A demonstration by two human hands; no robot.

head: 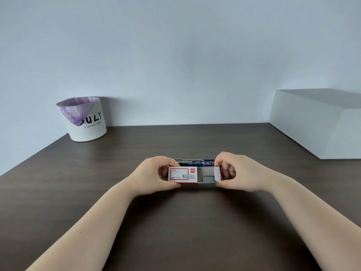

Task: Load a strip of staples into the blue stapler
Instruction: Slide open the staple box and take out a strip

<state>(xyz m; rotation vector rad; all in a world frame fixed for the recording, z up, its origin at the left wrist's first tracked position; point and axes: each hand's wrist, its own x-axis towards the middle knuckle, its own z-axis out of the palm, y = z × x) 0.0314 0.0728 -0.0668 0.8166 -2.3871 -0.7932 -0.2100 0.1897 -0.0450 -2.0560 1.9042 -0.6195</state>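
Note:
A small red and white staple box [182, 175] is held above the dark table between both hands. My left hand [152, 176] grips its sleeve. My right hand [237, 173] grips the grey inner tray [207, 184], which is slid out to the right with its end flap up. A short grey strip of staples [208, 178] lies in the tray. Just behind the box lies the blue stapler [197, 162], mostly hidden, with its metal rail showing.
A white bin [88, 122] with a purple bag stands at the back left against the wall. A large white box [320, 122] sits at the back right. The dark wooden table [175, 222] spreads around my forearms.

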